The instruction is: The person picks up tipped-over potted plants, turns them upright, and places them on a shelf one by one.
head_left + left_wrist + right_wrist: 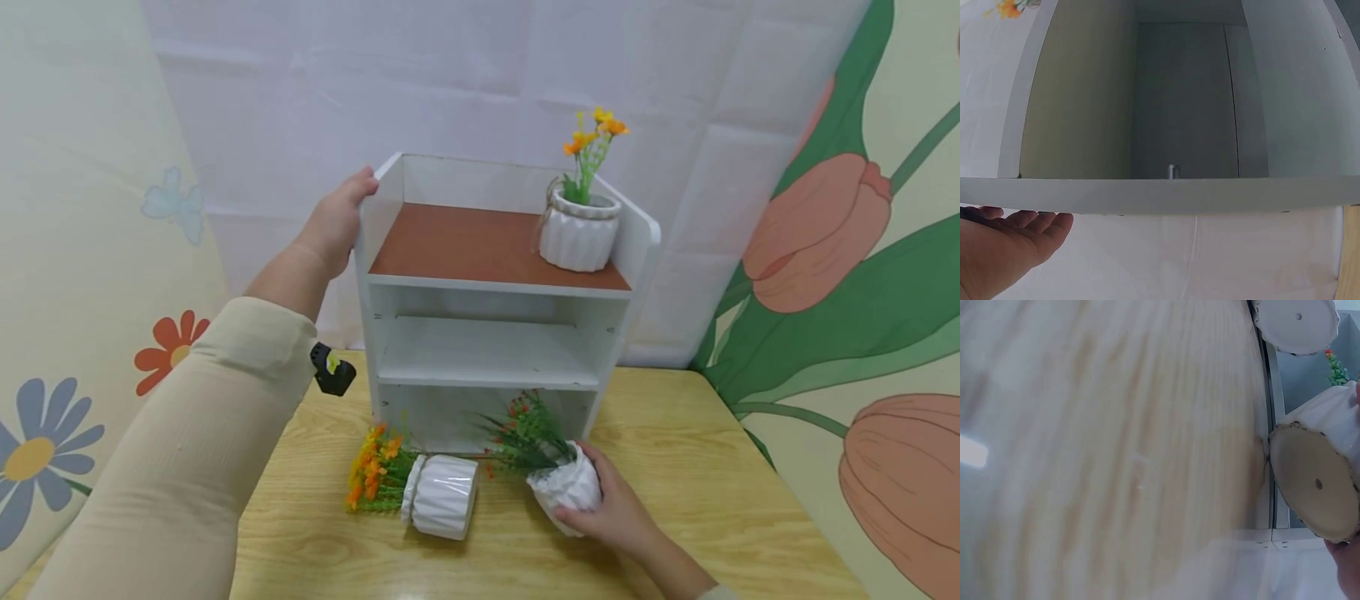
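Note:
My left hand (335,218) rests against the outer face of the left side panel of a small white shelf unit (487,383), near its upper corner. In the left wrist view, the left fingers (1050,228) touch that panel from outside. My right hand (618,508) grips a white ribbed pot (570,487) with green sprigs and small red flowers (528,433). The pot is tilted, its plant leaning left before the lowest compartment; its round underside (1313,481) faces the right wrist camera. Beside it, another white pot (442,496) lies on its side, orange flowers (375,467) pointing left.
A third white pot (581,233) with orange flowers stands upright on the brown top board (472,242), at the right. The unit stands on a wood-grain table (697,467). White cloth (480,75) hangs behind, with a flower-printed wall at each side.

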The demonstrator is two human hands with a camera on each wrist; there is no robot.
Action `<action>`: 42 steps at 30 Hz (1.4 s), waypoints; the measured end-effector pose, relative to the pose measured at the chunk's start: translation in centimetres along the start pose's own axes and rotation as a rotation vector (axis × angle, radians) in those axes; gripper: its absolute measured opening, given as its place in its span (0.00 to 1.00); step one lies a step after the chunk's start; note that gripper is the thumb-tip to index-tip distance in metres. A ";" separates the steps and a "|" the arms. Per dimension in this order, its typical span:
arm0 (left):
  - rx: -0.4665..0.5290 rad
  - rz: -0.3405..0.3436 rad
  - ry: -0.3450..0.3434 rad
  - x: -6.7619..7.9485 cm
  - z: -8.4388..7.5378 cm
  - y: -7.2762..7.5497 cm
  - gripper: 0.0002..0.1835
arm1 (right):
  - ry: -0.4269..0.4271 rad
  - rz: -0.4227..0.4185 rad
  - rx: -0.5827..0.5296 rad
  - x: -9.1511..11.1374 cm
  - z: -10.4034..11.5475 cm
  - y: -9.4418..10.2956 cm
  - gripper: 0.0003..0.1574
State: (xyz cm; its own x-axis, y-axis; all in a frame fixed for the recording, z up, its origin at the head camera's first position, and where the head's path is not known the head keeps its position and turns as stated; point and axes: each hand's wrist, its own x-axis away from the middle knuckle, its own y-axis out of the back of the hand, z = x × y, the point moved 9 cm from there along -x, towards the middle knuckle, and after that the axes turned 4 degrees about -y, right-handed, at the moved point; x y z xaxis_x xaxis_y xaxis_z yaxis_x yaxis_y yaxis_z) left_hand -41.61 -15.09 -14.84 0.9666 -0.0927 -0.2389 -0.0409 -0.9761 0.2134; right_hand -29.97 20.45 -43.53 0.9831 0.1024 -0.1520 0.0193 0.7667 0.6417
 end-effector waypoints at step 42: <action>-0.021 0.000 0.002 0.2 -0.1 0.0 0.32 | -0.133 0.071 -0.184 1.1 -3.1 1.8 0.61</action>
State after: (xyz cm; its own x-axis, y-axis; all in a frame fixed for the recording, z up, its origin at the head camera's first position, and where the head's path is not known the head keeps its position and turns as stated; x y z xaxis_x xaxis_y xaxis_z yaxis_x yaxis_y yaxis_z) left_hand -41.42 -15.09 -14.79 0.9671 -0.0925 -0.2371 -0.0356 -0.9717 0.2337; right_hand -29.42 23.94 -44.87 0.9964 0.0852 -0.0032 -0.0723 0.8643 0.4977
